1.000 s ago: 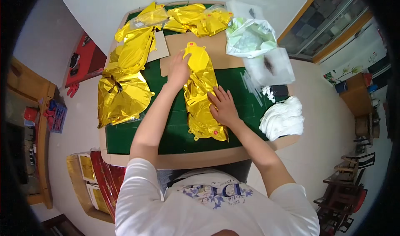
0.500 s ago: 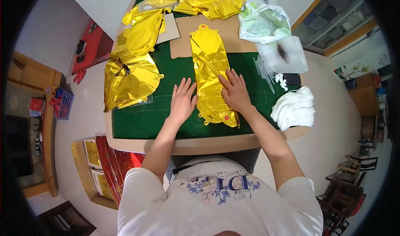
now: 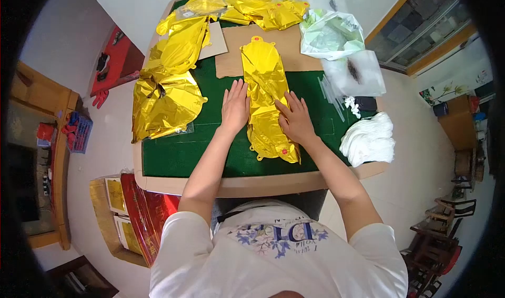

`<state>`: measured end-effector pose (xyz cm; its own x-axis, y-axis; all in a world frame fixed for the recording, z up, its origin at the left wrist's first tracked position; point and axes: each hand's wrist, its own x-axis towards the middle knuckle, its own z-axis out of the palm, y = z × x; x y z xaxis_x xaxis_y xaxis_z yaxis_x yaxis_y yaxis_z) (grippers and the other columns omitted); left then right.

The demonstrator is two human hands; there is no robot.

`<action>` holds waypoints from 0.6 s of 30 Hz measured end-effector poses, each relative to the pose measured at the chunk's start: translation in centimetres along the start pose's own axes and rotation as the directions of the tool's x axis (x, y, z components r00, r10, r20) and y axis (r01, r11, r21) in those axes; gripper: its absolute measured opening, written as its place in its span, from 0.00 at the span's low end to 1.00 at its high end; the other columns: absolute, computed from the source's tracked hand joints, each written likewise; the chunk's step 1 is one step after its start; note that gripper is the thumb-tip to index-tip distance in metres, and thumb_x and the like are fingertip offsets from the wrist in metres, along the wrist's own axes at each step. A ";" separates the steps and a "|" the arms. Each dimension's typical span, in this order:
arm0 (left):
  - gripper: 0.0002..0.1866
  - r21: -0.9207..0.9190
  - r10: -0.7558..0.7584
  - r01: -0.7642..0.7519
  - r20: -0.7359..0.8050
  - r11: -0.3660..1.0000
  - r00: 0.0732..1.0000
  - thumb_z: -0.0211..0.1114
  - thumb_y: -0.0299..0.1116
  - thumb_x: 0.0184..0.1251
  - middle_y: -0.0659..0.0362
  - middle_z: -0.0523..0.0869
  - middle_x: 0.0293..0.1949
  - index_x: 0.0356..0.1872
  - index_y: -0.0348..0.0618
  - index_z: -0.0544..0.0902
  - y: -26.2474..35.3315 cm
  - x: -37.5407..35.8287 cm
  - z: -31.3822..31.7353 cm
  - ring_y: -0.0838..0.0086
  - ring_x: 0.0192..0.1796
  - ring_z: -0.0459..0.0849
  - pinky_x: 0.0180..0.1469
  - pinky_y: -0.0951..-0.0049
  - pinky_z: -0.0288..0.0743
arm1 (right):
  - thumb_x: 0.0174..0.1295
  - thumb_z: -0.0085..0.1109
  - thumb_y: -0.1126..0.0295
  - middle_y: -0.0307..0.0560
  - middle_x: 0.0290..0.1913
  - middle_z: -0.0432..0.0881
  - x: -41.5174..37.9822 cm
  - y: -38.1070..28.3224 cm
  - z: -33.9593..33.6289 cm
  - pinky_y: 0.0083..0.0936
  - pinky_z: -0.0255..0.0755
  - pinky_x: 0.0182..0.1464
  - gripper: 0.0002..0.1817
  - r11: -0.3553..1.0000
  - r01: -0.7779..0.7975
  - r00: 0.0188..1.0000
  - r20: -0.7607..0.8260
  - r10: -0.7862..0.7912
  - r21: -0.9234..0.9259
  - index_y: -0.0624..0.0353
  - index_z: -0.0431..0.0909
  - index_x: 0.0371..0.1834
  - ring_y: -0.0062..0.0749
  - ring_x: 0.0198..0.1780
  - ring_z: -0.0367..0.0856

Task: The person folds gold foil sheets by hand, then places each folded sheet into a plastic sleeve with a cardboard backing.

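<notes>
A long gold foil balloon (image 3: 265,95), flat and folded lengthwise, lies on the green table top (image 3: 210,150). Its far end rests on a sheet of brown cardboard (image 3: 300,56). My left hand (image 3: 235,106) lies along the balloon's left edge, fingers stretched forward and close together. On the other side, my right hand (image 3: 296,118) rests on the right edge with its fingers spread. Neither hand grips anything. Small tabs and red round marks show at both ends of the balloon.
More gold foil balloons (image 3: 168,103) lie along the table's left and back. At right are a plastic bag (image 3: 332,33), clear thin tubes (image 3: 331,98), small white pieces (image 3: 351,107), a dark object (image 3: 366,103) and a white bundle (image 3: 369,140). A cardboard box (image 3: 111,219) stands below left.
My left hand has slid forward along the balloon's left edge. My right hand has shifted only slightly, still on the right edge.
</notes>
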<state>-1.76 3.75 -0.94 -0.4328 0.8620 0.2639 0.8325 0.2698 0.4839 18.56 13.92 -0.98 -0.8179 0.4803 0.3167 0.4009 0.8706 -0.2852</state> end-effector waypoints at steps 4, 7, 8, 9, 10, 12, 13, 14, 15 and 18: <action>0.25 0.085 0.022 -0.025 0.038 0.996 0.999 0.54 0.33 0.72 0.52 0.65 0.72 0.69 0.41 0.67 -0.2 1.3 1.0 0.62 0.76 0.58 0.75 0.54 0.48 | 0.64 0.51 0.64 0.55 0.72 0.60 0.0 0.0 0.0 0.52 0.47 0.74 0.24 1.000 -0.015 1.000 0.008 0.015 0.008 0.48 0.71 0.65 0.50 0.75 0.54; 0.24 0.139 0.034 -0.040 0.044 0.990 0.998 0.53 0.34 0.73 0.55 0.66 0.71 0.68 0.41 0.68 -0.5 1.6 1.4 0.63 0.76 0.58 0.75 0.52 0.47 | 0.64 0.51 0.64 0.55 0.73 0.60 0.0 -0.1 -0.1 0.52 0.47 0.74 0.24 1.000 -0.017 1.000 0.006 0.017 0.006 0.48 0.71 0.65 0.50 0.75 0.54; 0.24 0.164 0.035 -0.040 0.037 0.986 0.999 0.53 0.34 0.73 0.56 0.66 0.71 0.68 0.42 0.68 -0.6 1.7 1.5 0.63 0.76 0.58 0.75 0.51 0.46 | 0.64 0.51 0.64 0.55 0.73 0.60 0.0 -0.1 -0.1 0.52 0.47 0.74 0.24 1.000 -0.018 1.000 0.005 0.018 0.006 0.48 0.71 0.65 0.50 0.75 0.54; 0.24 0.164 0.036 -0.042 0.038 0.986 0.999 0.53 0.34 0.73 0.56 0.66 0.71 0.68 0.42 0.68 -0.6 1.9 1.2 0.63 0.76 0.58 0.75 0.51 0.46 | 0.64 0.51 0.64 0.55 0.73 0.60 0.0 0.0 -0.2 0.52 0.47 0.74 0.24 1.000 -0.016 1.000 0.002 0.016 0.010 0.48 0.71 0.65 0.50 0.75 0.54; 0.24 0.214 0.038 -0.051 0.062 0.976 0.997 0.52 0.35 0.73 0.57 0.67 0.71 0.68 0.43 0.68 -0.6 2.1 1.0 0.63 0.75 0.58 0.75 0.50 0.46 | 0.64 0.51 0.64 0.55 0.73 0.60 0.0 -0.1 -0.1 0.52 0.47 0.74 0.24 1.000 -0.015 1.000 0.001 0.015 0.016 0.47 0.71 0.65 0.49 0.75 0.54; 0.23 0.264 0.038 -0.060 0.087 0.963 0.995 0.52 0.36 0.74 0.58 0.67 0.71 0.68 0.45 0.69 -1.0 2.5 0.9 0.64 0.75 0.58 0.75 0.49 0.45 | 0.64 0.51 0.64 0.55 0.73 0.60 -0.1 -0.1 0.0 0.52 0.47 0.74 0.24 1.000 -0.015 1.000 0.002 0.015 0.017 0.47 0.71 0.65 0.49 0.75 0.54; 0.23 0.295 0.074 -0.086 0.051 0.952 0.996 0.51 0.36 0.74 0.59 0.68 0.71 0.68 0.45 0.69 -1.4 3.1 1.0 0.64 0.75 0.59 0.75 0.47 0.45 | 0.64 0.51 0.64 0.54 0.73 0.60 0.0 0.0 -0.1 0.52 0.47 0.74 0.24 1.000 -0.013 1.000 0.001 0.013 0.016 0.47 0.71 0.65 0.49 0.75 0.54; 0.23 0.327 0.113 -0.112 0.016 0.938 0.994 0.51 0.37 0.74 0.59 0.68 0.70 0.67 0.46 0.70 -1.7 3.8 1.1 0.64 0.75 0.59 0.75 0.46 0.45 | 0.64 0.51 0.64 0.54 0.73 0.60 0.0 0.0 -0.1 0.52 0.47 0.74 0.24 1.000 -0.013 1.000 -0.001 0.013 0.016 0.47 0.71 0.65 0.49 0.75 0.54; 0.23 0.328 0.113 -0.112 0.015 0.938 0.993 0.51 0.37 0.74 0.59 0.68 0.70 0.67 0.46 0.70 -1.9 4.6 1.1 0.64 0.75 0.59 0.75 0.46 0.45 | 0.64 0.51 0.64 0.54 0.73 0.60 0.0 0.0 -0.1 0.53 0.47 0.73 0.24 1.000 -0.013 1.000 0.000 0.013 0.015 0.46 0.71 0.65 0.49 0.75 0.54; 0.23 0.361 0.173 -0.169 0.021 0.917 0.985 0.51 0.40 0.73 0.60 0.71 0.68 0.67 0.48 0.70 -2.4 7.6 1.0 0.65 0.74 0.60 0.74 0.45 0.46 | 0.64 0.51 0.64 0.54 0.73 0.60 -0.1 0.0 0.1 0.53 0.47 0.74 0.24 1.000 -0.011 1.000 0.005 0.011 0.013 0.46 0.71 0.66 0.50 0.75 0.54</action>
<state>-6.72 10.09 -0.98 -0.2751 0.9046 0.3257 0.9614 0.2571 0.0978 18.57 13.87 -1.10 -0.8153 0.4896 0.3092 0.4047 0.8637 -0.3004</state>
